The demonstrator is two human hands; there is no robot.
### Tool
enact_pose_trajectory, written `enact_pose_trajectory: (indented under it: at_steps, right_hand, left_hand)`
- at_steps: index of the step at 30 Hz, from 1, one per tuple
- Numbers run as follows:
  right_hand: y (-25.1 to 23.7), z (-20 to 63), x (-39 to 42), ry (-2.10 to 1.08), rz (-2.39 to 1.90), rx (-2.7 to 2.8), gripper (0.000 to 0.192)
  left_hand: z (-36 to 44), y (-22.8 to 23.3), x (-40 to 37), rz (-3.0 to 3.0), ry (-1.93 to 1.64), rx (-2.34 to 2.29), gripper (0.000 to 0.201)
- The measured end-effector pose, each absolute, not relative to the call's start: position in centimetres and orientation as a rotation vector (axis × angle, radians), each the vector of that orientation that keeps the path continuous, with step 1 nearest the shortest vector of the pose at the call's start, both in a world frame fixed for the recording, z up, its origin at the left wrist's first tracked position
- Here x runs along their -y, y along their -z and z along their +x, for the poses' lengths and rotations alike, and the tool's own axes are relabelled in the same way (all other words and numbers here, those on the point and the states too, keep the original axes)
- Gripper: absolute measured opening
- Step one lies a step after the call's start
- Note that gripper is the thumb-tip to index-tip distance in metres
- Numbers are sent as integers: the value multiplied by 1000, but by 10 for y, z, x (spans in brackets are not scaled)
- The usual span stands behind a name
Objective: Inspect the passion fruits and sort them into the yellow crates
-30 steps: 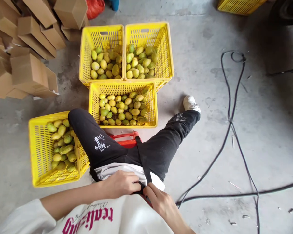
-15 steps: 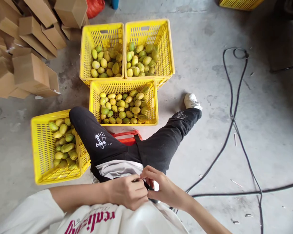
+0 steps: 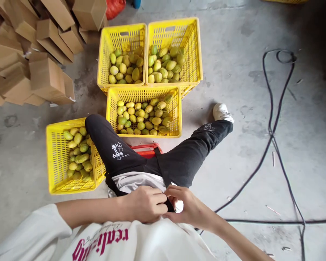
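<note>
My left hand (image 3: 148,203) is at my waist with its fingers curled against a black strap (image 3: 165,174). Close beside it, my right hand (image 3: 183,204) pinches at the same dark strap, thumb and fingers bent round it. A small bright patch shows between the hands; the fingertips partly hide what they grip. The strap crosses my lap over black trousers (image 3: 179,165). Beyond my lap is a red plastic stool edge (image 3: 146,152). A yellow crate (image 3: 178,112) of green-yellow, mango-like fruit (image 3: 141,119) stands between my legs.
Two more yellow crates (image 3: 104,54) of fruit stand behind it, and another crate (image 3: 53,159) is by my left leg. Cardboard boxes (image 3: 47,78) are piled at upper left. A black cable (image 3: 260,165) loops over the concrete floor (image 3: 241,90) on the right, among small scraps.
The view has shifted, so crates and floor sit further right and slightly higher. Both hands stay together at the waist, with the fingers slightly shifted on the strap.
</note>
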State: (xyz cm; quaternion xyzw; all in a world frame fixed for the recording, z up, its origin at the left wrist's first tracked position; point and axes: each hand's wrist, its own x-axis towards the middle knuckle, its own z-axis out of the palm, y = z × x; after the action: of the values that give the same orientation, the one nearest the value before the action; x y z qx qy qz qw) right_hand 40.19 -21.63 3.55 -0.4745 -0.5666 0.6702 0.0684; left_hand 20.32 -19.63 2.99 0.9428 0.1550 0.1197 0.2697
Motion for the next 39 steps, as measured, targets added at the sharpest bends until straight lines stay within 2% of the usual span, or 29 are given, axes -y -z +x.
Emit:
enact_pose_trajectory:
  at_steps: [9,17,25,30,34,39]
  right_hand:
    - [-28,398,234,-1914,-1473,1460,20]
    - [-29,399,234,-1978,-1505,1361,19]
    - [-11,410,240,-2126,-1389,1198,27]
    - [-7,408,240,-2131,-1388,1173,24]
    - [-11,406,238,-2138,-1406,1149,22]
    - [-18,400,236,-2127,-1397,1177,23]
  left_hand:
    - [207,-19,188,2375,-316,-215,8]
    - [201,-23,181,2316,-380,-264,26]
    - [201,-15,200,2343,-496,-384,23]
    - [199,-17,202,2350,-282,-510,17]
    - [188,-22,196,2428,-114,-430,11]
    - [178,-25,192,2494,-159,-427,9]
